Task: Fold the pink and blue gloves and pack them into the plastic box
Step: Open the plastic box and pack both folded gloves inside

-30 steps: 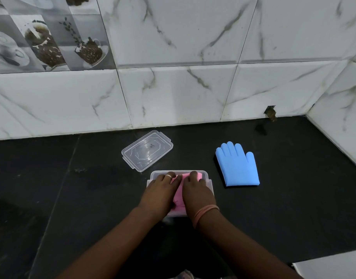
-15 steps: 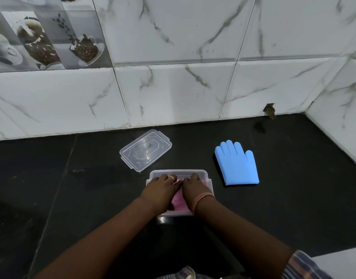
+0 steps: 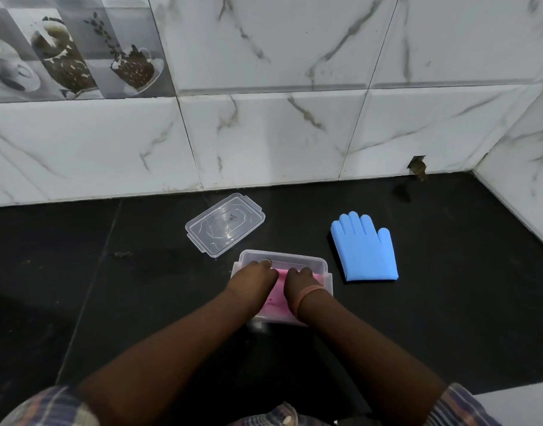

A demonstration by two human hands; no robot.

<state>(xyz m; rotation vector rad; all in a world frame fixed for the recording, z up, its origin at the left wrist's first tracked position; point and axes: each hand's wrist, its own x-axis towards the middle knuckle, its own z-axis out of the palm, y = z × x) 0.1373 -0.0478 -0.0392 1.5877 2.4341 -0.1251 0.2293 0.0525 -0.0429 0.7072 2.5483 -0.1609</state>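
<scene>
Here, both hands' grip unclear on pink glove [image 3: 276,298] in box [image 3: 322,265], lid [image 3: 225,224], blue glove [image 3: 365,250] beside.

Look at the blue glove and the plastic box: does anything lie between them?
Nothing visible does. The blue glove lies flat on bare black counter just right of the plastic box; the lid sits off behind-left.
</scene>
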